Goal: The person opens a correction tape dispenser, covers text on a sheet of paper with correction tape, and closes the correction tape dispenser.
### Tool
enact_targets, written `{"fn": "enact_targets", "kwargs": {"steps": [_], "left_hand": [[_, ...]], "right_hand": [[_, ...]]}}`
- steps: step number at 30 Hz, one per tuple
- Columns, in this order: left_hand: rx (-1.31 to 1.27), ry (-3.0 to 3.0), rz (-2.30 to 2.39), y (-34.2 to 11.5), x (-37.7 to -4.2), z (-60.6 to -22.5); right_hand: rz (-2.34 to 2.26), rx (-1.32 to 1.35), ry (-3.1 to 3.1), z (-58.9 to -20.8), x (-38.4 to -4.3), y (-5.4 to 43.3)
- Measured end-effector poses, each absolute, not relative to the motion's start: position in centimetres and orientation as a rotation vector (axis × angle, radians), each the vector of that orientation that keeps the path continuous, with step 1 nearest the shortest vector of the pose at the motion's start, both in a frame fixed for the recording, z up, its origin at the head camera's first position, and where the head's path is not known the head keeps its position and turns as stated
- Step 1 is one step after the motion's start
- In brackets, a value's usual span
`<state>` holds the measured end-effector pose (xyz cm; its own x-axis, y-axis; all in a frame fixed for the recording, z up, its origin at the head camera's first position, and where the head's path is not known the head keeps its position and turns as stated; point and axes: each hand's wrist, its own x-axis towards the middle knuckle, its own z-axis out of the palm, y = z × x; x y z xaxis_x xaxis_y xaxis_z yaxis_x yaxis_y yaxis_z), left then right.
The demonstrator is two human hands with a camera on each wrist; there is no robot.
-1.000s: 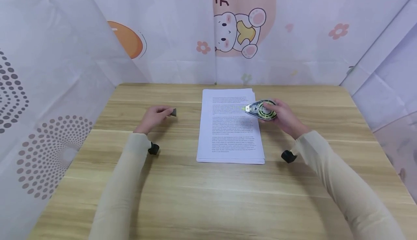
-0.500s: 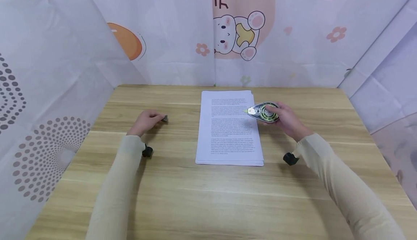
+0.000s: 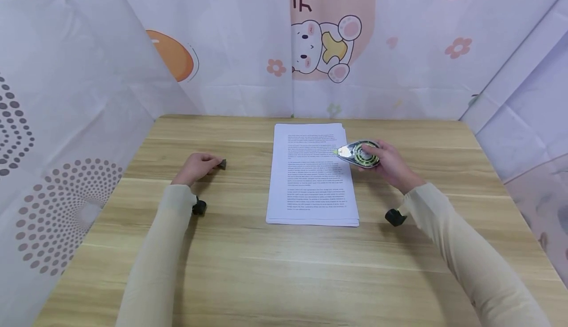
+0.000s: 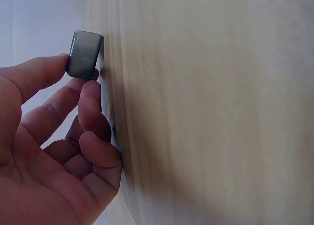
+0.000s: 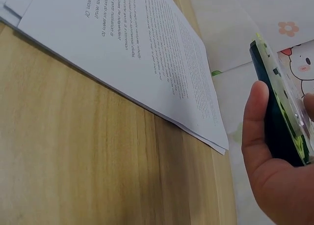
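Observation:
On the left side of the table, my left hand [image 3: 195, 169] pinches a small dark, see-through cap [image 4: 84, 54] between thumb and index finger. Its other fingers are curled, close to the tabletop in the left wrist view. My right hand [image 3: 392, 168] grips a correction tape dispenser [image 3: 357, 154], thumb on its round, yellow-green patterned face. The dispenser's narrow tip points left, over the right edge of a stack of printed paper [image 3: 310, 179]. In the right wrist view, the dispenser [image 5: 277, 102] is seen edge-on, apart from the sheets.
The wooden table [image 3: 284, 272] extends around the paper on every side. A patterned white curtain [image 3: 239, 90] hangs behind its far edge and along both sides. Black wrist cameras [image 3: 199, 207] sit below both cuffs.
My left hand has moved left and slightly nearer with the cap. My right hand, holding the correction tape, has barely shifted. The paper stays put; the head view tilts slightly.

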<state>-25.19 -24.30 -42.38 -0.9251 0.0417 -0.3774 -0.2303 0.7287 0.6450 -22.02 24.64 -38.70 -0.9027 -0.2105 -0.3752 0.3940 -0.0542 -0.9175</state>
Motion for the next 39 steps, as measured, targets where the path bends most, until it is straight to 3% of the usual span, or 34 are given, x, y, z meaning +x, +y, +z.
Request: {"fn": "enact_targets", "kwargs": {"steps": [22, 39], "left_hand": [[-0.201, 2.576, 1.134, -23.8, -24.7, -41.3], [0.083, 2.744, 1.149, -19.0, -24.8, -39.1]], "right_hand": [[-1.956, 0.199, 1.866, -38.5, -22.1, 24.5], [-1.927, 0.190, 1.879, -38.4, -22.4, 24.5]]}}
